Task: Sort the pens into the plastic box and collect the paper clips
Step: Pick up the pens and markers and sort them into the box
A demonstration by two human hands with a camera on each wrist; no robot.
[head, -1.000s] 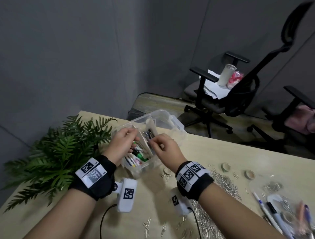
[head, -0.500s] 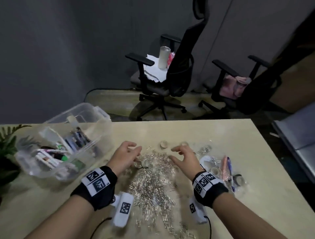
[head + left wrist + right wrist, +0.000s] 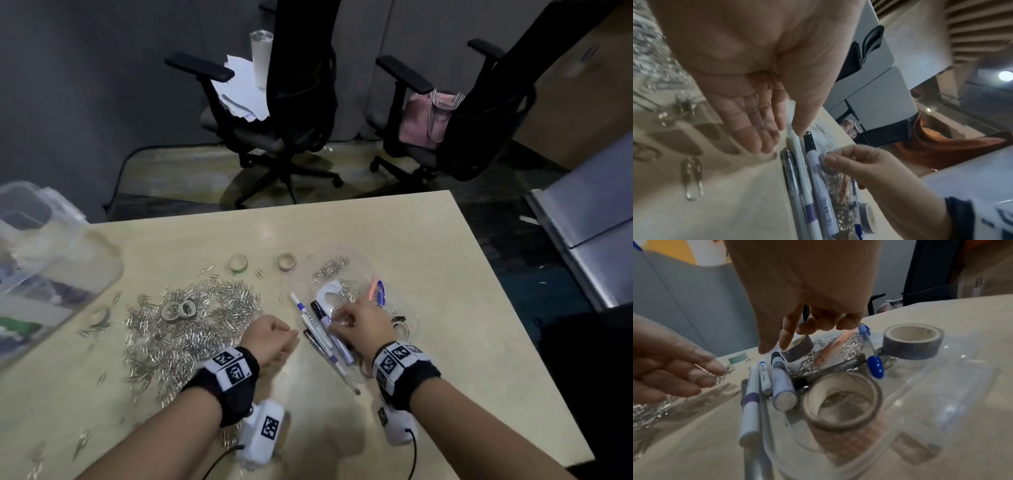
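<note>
At lower centre, pens (image 3: 318, 330) lie lengthwise between hands; left hand (image 3: 270, 337) loosely open, apparently nearer; right hand (image 3: 363, 323) pinches tape roll (image 3: 797, 348).

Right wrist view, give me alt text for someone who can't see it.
The right hand pinches a small tape roll above pens and paper clips on a clear lid; the left hand reaches in, fingers extended.
</note>
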